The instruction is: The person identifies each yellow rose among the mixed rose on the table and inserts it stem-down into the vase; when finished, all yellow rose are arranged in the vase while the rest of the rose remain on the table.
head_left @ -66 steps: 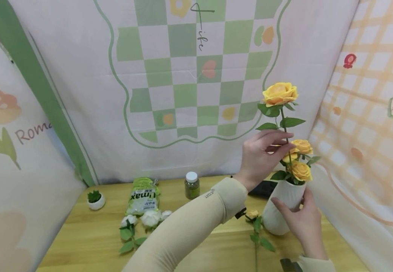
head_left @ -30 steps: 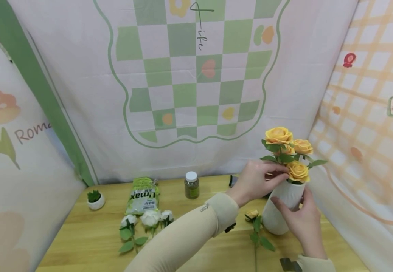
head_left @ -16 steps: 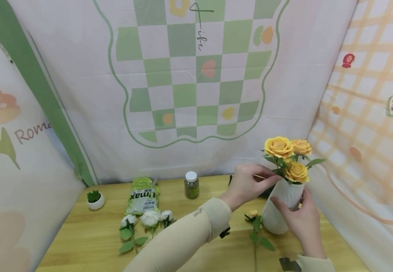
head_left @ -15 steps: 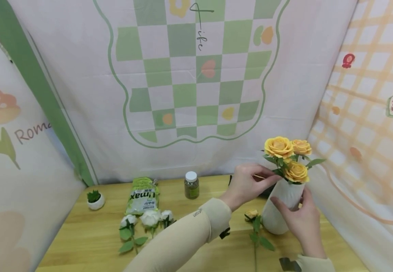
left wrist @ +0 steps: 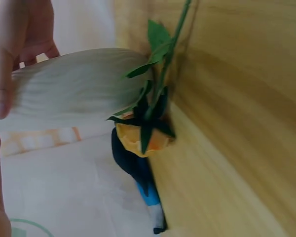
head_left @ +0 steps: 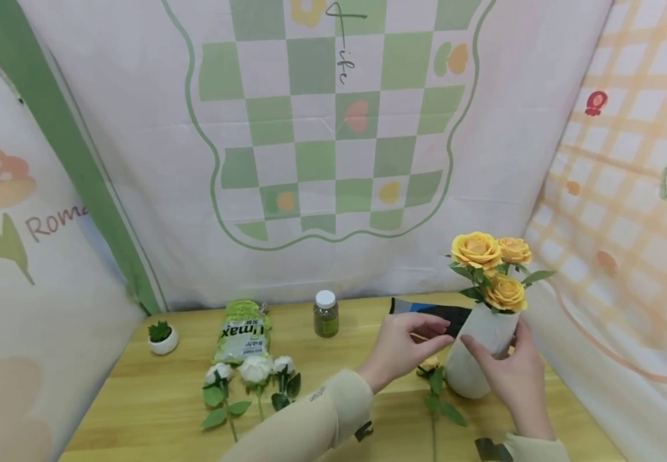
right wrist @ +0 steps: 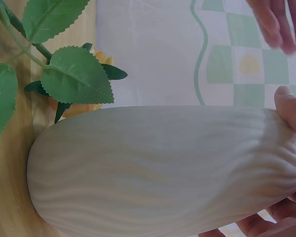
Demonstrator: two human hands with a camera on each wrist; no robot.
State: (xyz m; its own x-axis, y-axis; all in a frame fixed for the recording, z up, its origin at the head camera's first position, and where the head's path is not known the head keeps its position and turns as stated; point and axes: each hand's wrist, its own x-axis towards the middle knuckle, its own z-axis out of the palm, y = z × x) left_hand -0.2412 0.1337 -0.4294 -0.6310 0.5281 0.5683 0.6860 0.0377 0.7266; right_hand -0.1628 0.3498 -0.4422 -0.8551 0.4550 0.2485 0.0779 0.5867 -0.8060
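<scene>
A white rippled vase stands slightly tilted at the table's right, with several yellow roses in its mouth. My right hand grips it from the right, thumb in front and fingers behind. In the right wrist view, the thumb and fingertips wrap the vase near its upper end. Left of the vase, my left hand hovers with nothing in its loosely bent fingers. Below that hand lies a single yellow rose, its leafy stem pointing toward me; the left wrist view shows this rose beside the vase's base.
Several white roses lie at centre left, before a green and white bag. A white-capped jar stands at the back, and a small potted plant at the far left. Behind the vase lies a black, blue and grey item.
My left hand lowered a yellow rose into the vase, let go of it and drew away down and to the left. The right hand has kept its hold on the vase.
</scene>
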